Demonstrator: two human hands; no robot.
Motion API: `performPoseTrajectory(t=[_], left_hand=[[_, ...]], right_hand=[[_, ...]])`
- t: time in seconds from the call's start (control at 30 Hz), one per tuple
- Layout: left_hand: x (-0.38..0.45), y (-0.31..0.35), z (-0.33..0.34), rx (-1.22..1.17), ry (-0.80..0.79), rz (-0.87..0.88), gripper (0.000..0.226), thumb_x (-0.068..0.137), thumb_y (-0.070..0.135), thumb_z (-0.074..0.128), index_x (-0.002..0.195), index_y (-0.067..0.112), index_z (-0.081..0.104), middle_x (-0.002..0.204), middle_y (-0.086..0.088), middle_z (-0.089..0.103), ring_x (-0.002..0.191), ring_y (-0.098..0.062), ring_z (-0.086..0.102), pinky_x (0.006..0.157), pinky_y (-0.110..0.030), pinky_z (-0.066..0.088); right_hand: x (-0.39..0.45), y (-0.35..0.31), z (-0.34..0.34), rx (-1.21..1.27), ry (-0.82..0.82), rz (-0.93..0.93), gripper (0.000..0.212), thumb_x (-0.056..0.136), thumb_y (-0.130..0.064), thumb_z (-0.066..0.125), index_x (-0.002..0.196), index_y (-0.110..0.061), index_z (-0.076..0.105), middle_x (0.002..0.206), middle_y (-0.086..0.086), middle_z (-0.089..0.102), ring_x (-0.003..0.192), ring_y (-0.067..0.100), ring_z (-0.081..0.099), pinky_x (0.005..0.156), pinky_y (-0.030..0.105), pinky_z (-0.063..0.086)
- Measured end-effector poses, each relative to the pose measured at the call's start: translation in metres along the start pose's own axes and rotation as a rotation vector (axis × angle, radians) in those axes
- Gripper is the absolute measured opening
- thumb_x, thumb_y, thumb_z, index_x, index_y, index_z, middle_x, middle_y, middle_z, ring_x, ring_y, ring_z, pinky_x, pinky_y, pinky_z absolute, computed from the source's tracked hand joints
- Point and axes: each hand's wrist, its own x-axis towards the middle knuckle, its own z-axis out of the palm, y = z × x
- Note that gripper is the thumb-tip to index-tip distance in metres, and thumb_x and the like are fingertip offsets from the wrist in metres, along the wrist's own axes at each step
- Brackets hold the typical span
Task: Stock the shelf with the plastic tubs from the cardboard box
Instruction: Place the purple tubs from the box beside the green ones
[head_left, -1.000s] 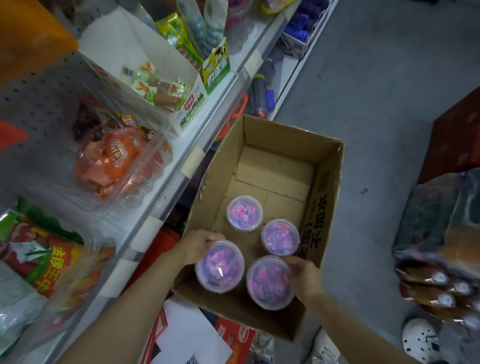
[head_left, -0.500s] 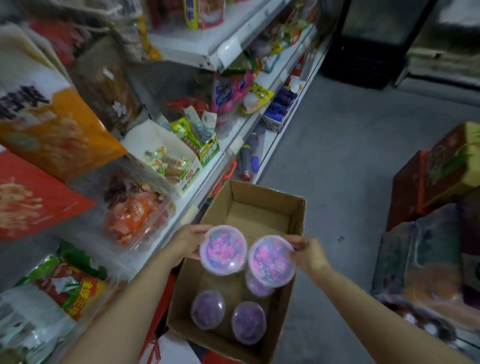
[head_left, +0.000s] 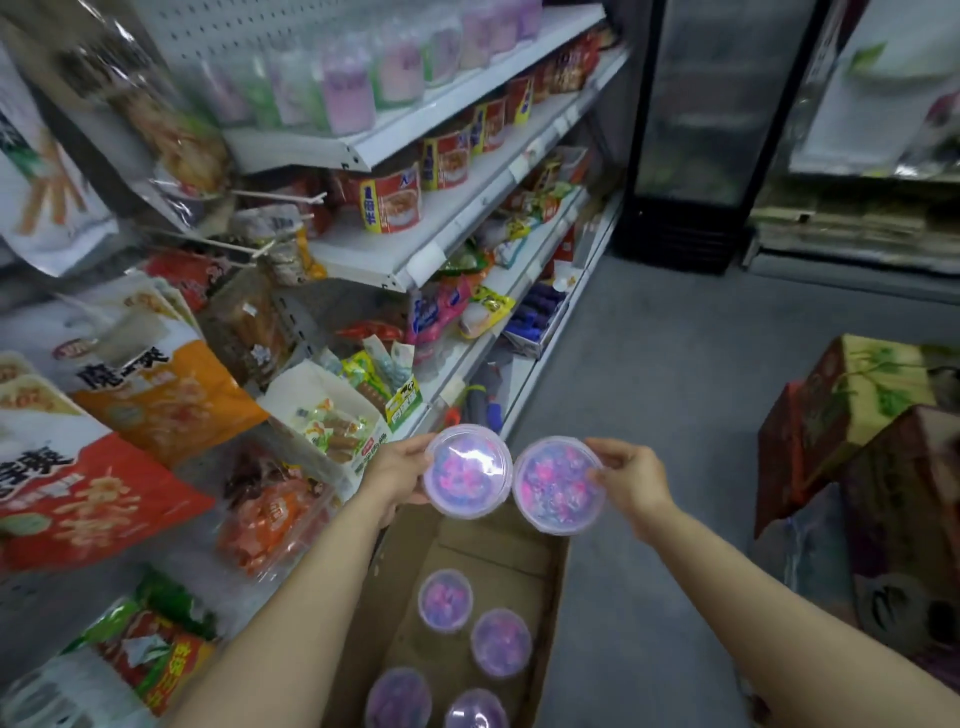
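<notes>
- The left hand (head_left: 397, 470) gripped one plastic tub (head_left: 467, 472) by its left rim, its clear lid facing the camera and showing pink and purple contents.
- The right hand (head_left: 631, 478) gripped a second tub (head_left: 558, 486) by its right rim, thumb on the lid's edge.
- The two held tubs sat side by side, rims touching or almost so, raised above the cardboard box (head_left: 550, 618).
- Four more tubs (head_left: 445, 600) lay in the bottom of the open box, which stood on the grey floor (head_left: 675, 364) just beside the shelf (head_left: 441, 244).
- The shelf held red cup noodles (head_left: 392, 200); snack bags (head_left: 150, 384) hung to the left.
- Higher up, a blurred row of pale containers (head_left: 348, 88) lined the top shelf.
</notes>
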Motion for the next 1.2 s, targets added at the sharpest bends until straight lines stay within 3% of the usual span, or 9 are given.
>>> performPoseTrajectory(t=[0.2, 0.3, 0.57, 0.73, 0.9, 1.03, 1.2], left_hand=[[-0.022, 0.059, 0.03, -0.062, 0.045, 0.047, 0.031, 0.095, 0.01, 0.059, 0.124, 0.017, 0.063, 0.101, -0.008, 0.072, 0.088, -0.028, 0.071, 0.078, -0.048, 0.059], [-0.027, 0.083, 0.045, -0.087, 0.053, 0.081, 0.034, 0.095, 0.009, 0.058, 0.127, 0.018, 0.061, 0.109, -0.009, 0.07, 0.09, -0.027, 0.071, 0.074, -0.048, 0.06], [-0.033, 0.149, 0.076, -0.115, 0.02, 0.172, 0.032, 0.093, 0.006, 0.059, 0.121, 0.02, 0.063, 0.104, -0.01, 0.071, 0.082, -0.022, 0.071, 0.059, -0.036, 0.061], [-0.01, 0.186, 0.087, -0.102, -0.006, 0.21, 0.037, 0.091, 0.002, 0.06, 0.124, 0.019, 0.063, 0.114, -0.011, 0.069, 0.09, -0.029, 0.071, 0.065, -0.045, 0.061], [0.023, 0.228, 0.1, -0.119, -0.029, 0.246, 0.039, 0.091, -0.001, 0.058, 0.126, 0.015, 0.061, 0.116, -0.015, 0.066, 0.097, -0.035, 0.068, 0.062, -0.044, 0.061], [0.068, 0.266, 0.106, -0.11, -0.03, 0.263, 0.04, 0.089, -0.001, 0.061, 0.125, 0.016, 0.064, 0.118, -0.015, 0.065, 0.093, -0.034, 0.069, 0.058, -0.04, 0.061], [0.124, 0.322, 0.107, -0.08, -0.017, 0.299, 0.041, 0.09, -0.003, 0.059, 0.126, 0.018, 0.063, 0.118, -0.013, 0.065, 0.085, -0.029, 0.07, 0.062, -0.047, 0.06]], right_hand=[[0.008, -0.046, -0.053, 0.049, 0.038, -0.078, 0.046, 0.078, 0.012, 0.064, 0.118, -0.01, 0.067, 0.11, 0.006, 0.07, 0.102, 0.02, 0.066, 0.094, 0.042, 0.053], [0.013, -0.068, -0.078, 0.066, 0.054, -0.132, 0.047, 0.078, 0.012, 0.063, 0.118, -0.012, 0.068, 0.11, 0.005, 0.071, 0.1, 0.019, 0.067, 0.093, 0.042, 0.054], [0.038, -0.113, -0.129, 0.047, 0.111, -0.218, 0.047, 0.076, 0.008, 0.063, 0.11, -0.023, 0.072, 0.102, -0.003, 0.073, 0.094, 0.015, 0.068, 0.085, 0.041, 0.058], [0.065, -0.137, -0.147, 0.041, 0.141, -0.243, 0.046, 0.073, 0.005, 0.064, 0.105, -0.027, 0.074, 0.095, -0.005, 0.074, 0.089, 0.013, 0.069, 0.082, 0.04, 0.059], [0.104, -0.168, -0.157, 0.036, 0.162, -0.261, 0.046, 0.076, 0.006, 0.063, 0.106, -0.028, 0.074, 0.098, -0.004, 0.073, 0.09, 0.014, 0.069, 0.08, 0.038, 0.059], [0.152, -0.201, -0.159, 0.021, 0.179, -0.286, 0.047, 0.074, 0.004, 0.062, 0.104, -0.031, 0.074, 0.096, -0.009, 0.075, 0.09, 0.011, 0.068, 0.081, 0.036, 0.059], [0.208, -0.249, -0.158, 0.023, 0.207, -0.305, 0.046, 0.078, 0.006, 0.063, 0.109, -0.026, 0.073, 0.099, -0.004, 0.074, 0.086, 0.011, 0.065, 0.068, 0.026, 0.053]])
